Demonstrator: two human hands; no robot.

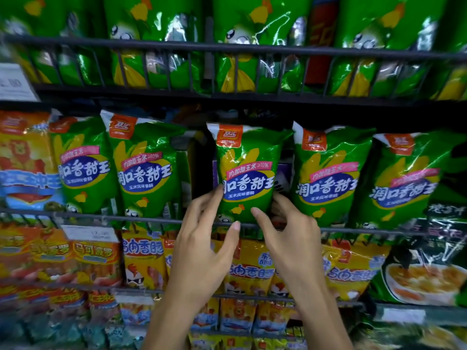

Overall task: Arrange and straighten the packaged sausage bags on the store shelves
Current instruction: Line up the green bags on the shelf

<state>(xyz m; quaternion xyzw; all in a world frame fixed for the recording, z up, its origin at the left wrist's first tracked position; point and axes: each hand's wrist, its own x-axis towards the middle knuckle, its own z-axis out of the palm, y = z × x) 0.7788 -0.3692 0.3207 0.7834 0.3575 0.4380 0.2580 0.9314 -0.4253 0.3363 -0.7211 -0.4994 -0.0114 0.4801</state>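
**Both hands on the middle green bag**

Left hand [202,238] and right hand [290,233] holding one green sausage bag [246,170] by its lower edges, thumbs over the front, upright behind the wire shelf rail [151,219]. Matching green bags [145,168] on either side; yellow bags [144,256] on the shelf below

There's just the one view, from the person's head, facing the shelves [227,224] straight on. It sits close, within arm's reach, tilted slightly downward.
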